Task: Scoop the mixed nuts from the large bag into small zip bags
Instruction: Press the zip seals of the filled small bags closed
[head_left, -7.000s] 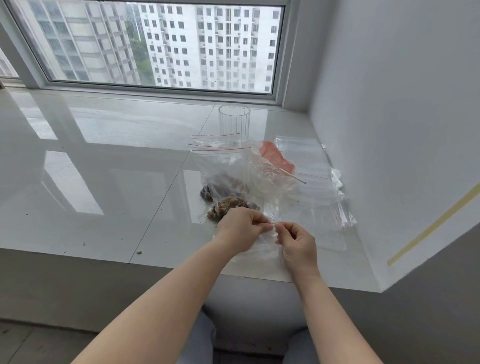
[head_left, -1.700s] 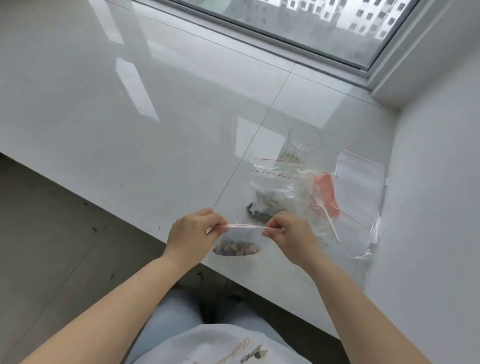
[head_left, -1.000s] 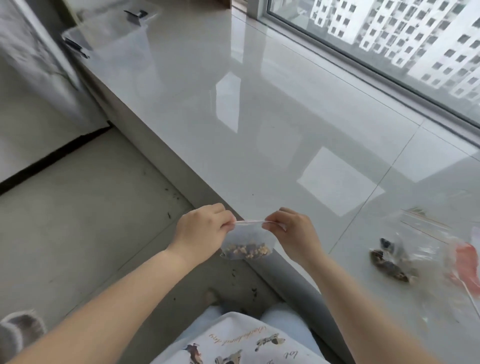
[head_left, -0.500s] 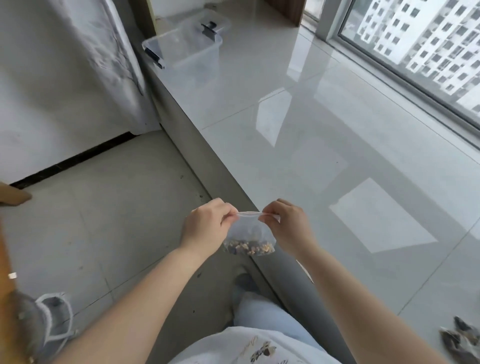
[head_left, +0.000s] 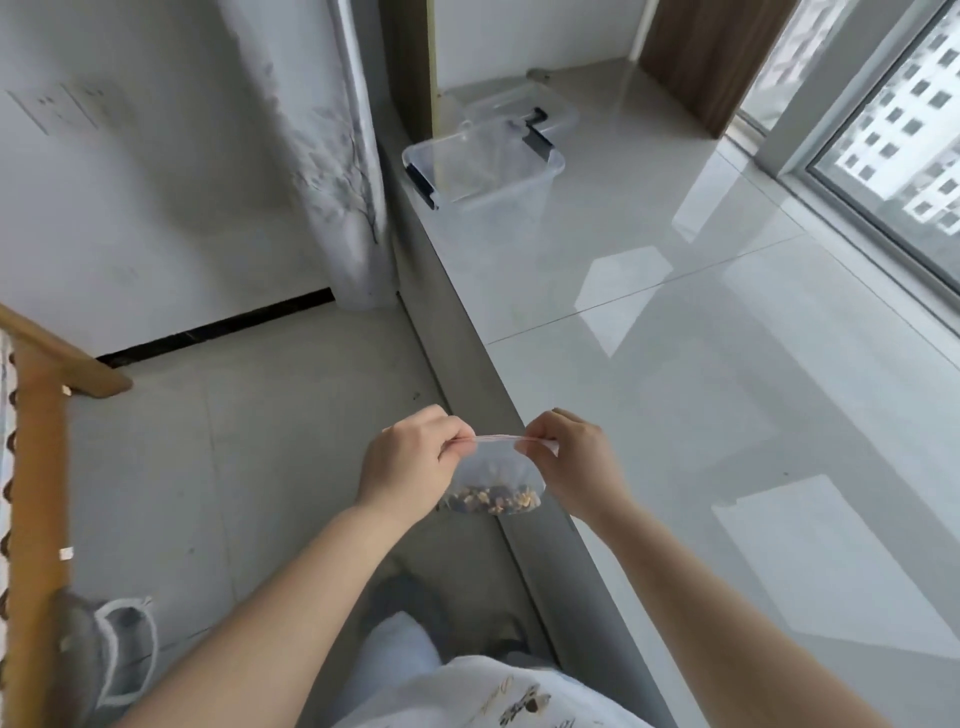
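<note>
A small clear zip bag (head_left: 494, 475) with a red strip along its top hangs in the air over the ledge's front edge, a layer of mixed nuts lying in its bottom. My left hand (head_left: 410, 462) pinches the left end of the zip strip. My right hand (head_left: 571, 460) pinches the right end. The strip is stretched straight between them. The large bag of nuts is out of view.
A clear plastic storage box (head_left: 480, 169) with black clips stands at the far end of the glossy white ledge (head_left: 727, 374), its lid behind it. A curtain (head_left: 332, 156) hangs left of the ledge. A wooden frame (head_left: 36, 493) stands at far left above the tiled floor.
My view has swung left, away from the large bag and cup, toward the storage box. Both hands kept pinching the filled small bag, carried off the ledge into the air.
</note>
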